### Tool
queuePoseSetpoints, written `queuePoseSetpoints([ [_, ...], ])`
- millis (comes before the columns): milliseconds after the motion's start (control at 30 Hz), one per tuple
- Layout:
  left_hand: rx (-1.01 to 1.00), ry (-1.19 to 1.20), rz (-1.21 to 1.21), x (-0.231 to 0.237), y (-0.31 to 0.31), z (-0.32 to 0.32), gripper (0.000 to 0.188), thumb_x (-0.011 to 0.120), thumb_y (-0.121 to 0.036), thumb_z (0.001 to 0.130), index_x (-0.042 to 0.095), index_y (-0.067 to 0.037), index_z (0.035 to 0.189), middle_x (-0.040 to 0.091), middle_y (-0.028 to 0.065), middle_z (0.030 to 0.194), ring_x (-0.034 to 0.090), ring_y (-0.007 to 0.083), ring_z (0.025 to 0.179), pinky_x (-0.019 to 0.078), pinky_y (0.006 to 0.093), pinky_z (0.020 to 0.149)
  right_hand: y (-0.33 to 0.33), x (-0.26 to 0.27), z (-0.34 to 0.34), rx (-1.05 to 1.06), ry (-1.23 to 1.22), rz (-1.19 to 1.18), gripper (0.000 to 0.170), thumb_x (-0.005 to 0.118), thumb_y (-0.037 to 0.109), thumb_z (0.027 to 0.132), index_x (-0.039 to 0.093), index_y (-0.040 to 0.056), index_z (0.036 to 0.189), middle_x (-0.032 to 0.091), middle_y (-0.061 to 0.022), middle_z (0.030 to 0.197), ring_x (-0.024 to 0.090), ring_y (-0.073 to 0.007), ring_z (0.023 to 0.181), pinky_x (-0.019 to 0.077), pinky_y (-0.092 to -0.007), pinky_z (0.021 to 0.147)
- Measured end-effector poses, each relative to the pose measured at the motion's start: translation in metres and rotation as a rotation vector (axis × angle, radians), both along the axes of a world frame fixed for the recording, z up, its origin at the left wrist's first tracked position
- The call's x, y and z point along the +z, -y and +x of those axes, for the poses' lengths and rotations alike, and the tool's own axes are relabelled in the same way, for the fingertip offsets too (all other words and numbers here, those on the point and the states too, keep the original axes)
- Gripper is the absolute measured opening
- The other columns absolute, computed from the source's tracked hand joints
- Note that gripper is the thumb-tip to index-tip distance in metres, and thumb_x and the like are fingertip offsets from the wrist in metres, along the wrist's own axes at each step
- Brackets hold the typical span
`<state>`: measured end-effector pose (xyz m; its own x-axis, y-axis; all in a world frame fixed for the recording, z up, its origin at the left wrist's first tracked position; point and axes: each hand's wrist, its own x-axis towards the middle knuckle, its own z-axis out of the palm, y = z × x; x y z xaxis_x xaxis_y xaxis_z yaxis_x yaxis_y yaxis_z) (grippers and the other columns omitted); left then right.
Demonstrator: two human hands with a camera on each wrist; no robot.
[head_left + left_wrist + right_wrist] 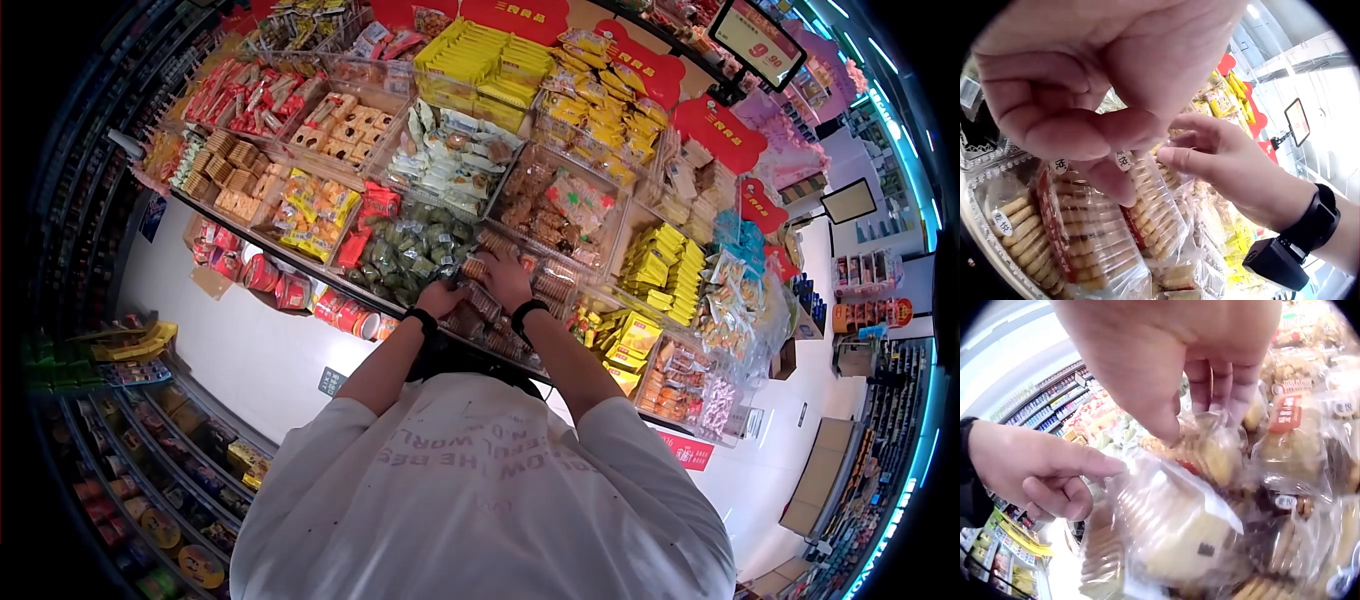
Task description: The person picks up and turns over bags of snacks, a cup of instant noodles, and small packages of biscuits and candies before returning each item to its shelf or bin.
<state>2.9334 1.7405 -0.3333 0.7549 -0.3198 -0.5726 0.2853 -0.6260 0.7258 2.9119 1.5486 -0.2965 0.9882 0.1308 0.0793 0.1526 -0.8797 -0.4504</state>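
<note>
My left hand (pixel 440 298) is at the front of a bin of wrapped biscuits, its fingers curled. In the left wrist view its fingertips meet the labelled end of a biscuit packet (pixel 1088 231) with a red strip. From the right wrist view, the clear packet (pixel 1172 540) at that hand's fingertip lies tilted, a row of round biscuits inside. Just right of it, my right hand (pixel 507 280) reaches into the same bin. Thumb and fingers pinch the crinkled wrapper of another biscuit packet (pixel 1207 453). Several more packets (pixel 1291 437) lie around and under both hands.
Green-wrapped snacks (pixel 420 245) fill the bin to the left. Behind is a clear bin of brown snacks (pixel 560 205), and to the right lie yellow packets (pixel 665 265). Red tubs (pixel 260 275) stand below the counter's front edge. A price screen (pixel 757 45) rises at the back.
</note>
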Motion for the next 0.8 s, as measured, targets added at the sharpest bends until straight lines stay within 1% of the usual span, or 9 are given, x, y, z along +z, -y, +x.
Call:
queuePoseSetpoints([
  [267, 0.027, 0.366, 0.072, -0.018, 0.015, -0.008, 0.042, 0.058, -0.042, 0.086, 0.071, -0.003, 0.090, 0.068, 0.0206, 0.081, 0.066, 0.0372, 0.083, 0.0512, 0.0444, 0.074, 0.004, -0.032, -0.005, -0.081, -0.202, -0.035, 0.052, 0.067, 0.026, 0.079, 0.050, 0.0127, 0.127, 0.063, -0.0148, 0.102, 0.059, -0.0352, 0.098, 0.0503, -0.0459, 0.082],
  [367, 0.066, 0.406, 0.030, -0.013, 0.016, -0.005, 0.038, 0.055, -0.037, 0.087, 0.070, -0.002, 0.093, 0.067, 0.0229, 0.085, 0.065, 0.0398, 0.084, 0.0511, 0.0446, 0.074, 0.003, -0.006, -0.005, -0.091, -0.256, -0.049, 0.050, 0.066, 0.029, 0.081, 0.051, 0.0124, 0.126, 0.064, -0.0145, 0.103, 0.059, -0.0345, 0.099, 0.0496, -0.0458, 0.084],
  [467, 0.189, 0.399, 0.009, -0.011, 0.019, -0.003, 0.036, 0.055, -0.035, 0.087, 0.069, -0.002, 0.093, 0.066, 0.0241, 0.083, 0.064, 0.0410, 0.084, 0.0510, 0.0450, 0.074, 0.005, -0.016, -0.007, -0.118, -0.075, -0.001, 0.052, 0.065, 0.033, 0.082, 0.051, 0.0132, 0.127, 0.064, -0.0141, 0.104, 0.059, -0.0342, 0.100, 0.0486, -0.0456, 0.086],
  [500, 0.163, 0.404, 0.020, -0.025, 0.023, -0.001, 0.036, 0.055, -0.035, 0.087, 0.069, -0.002, 0.093, 0.066, 0.0241, 0.083, 0.064, 0.0410, 0.084, 0.0510, 0.0450, 0.074, 0.007, -0.017, -0.007, -0.141, -0.072, 0.016, 0.052, 0.065, 0.033, 0.082, 0.051, 0.0132, 0.127, 0.064, -0.0141, 0.104, 0.059, -0.0342, 0.100, 0.0486, -0.0456, 0.086],
  [567, 0.375, 0.182, -0.174, -0.079, 0.016, 0.011, 0.035, 0.055, -0.033, 0.088, 0.069, -0.001, 0.093, 0.066, 0.0248, 0.083, 0.064, 0.0416, 0.084, 0.0509, 0.0451, 0.073, -0.002, -0.017, -0.005, -0.186, -0.094, 0.094, 0.058, 0.067, 0.035, 0.080, 0.048, 0.0141, 0.131, 0.062, -0.0149, 0.110, 0.058, -0.0357, 0.103, 0.0475, -0.0463, 0.088],
  [600, 0.372, 0.210, -0.149, -0.094, 0.012, 0.017, 0.036, 0.055, -0.032, 0.087, 0.068, 0.000, 0.093, 0.065, 0.0253, 0.083, 0.064, 0.0421, 0.084, 0.0508, 0.0451, 0.073, -0.004, -0.007, -0.009, -0.150, -0.136, 0.134, 0.065, 0.068, 0.035, 0.078, 0.045, 0.0175, 0.136, 0.055, -0.0167, 0.125, 0.054, -0.0384, 0.112, 0.0471, -0.0482, 0.091],
  [633, 0.370, 0.232, -0.130, -0.106, 0.011, 0.019, 0.036, 0.055, -0.032, 0.087, 0.068, 0.001, 0.092, 0.065, 0.0258, 0.083, 0.064, 0.0426, 0.085, 0.0507, 0.0451, 0.072, -0.005, 0.005, -0.013, -0.195, -0.125, 0.183, 0.065, 0.068, 0.035, 0.078, 0.045, 0.0175, 0.136, 0.055, -0.0167, 0.125, 0.054, -0.0384, 0.112, 0.0471, -0.0482, 0.091],
  [733, 0.198, 0.179, -0.127, -0.125, -0.001, 0.031, 0.037, 0.055, -0.033, 0.085, 0.068, 0.002, 0.091, 0.065, 0.0275, 0.083, 0.064, 0.0439, 0.085, 0.0508, 0.0466, 0.074, -0.008, 0.009, -0.027, -0.084, -0.223, -0.032, 0.069, 0.071, 0.025, 0.074, 0.044, 0.0261, 0.138, 0.037, -0.0184, 0.144, 0.044, -0.0408, 0.125, 0.0472, -0.0497, 0.093],
  [800, -0.180, 0.425, 0.145, -0.037, 0.011, 0.023, 0.036, 0.056, -0.033, 0.084, 0.069, -0.001, 0.091, 0.065, 0.0264, 0.083, 0.064, 0.0434, 0.084, 0.0513, 0.0475, 0.074, -0.008, -0.020, -0.027, -0.146, -0.141, -0.002, 0.069, 0.071, 0.022, 0.073, 0.044, 0.0260, 0.137, 0.039, -0.0181, 0.141, 0.044, -0.0396, 0.124, 0.0473, -0.0504, 0.093],
])
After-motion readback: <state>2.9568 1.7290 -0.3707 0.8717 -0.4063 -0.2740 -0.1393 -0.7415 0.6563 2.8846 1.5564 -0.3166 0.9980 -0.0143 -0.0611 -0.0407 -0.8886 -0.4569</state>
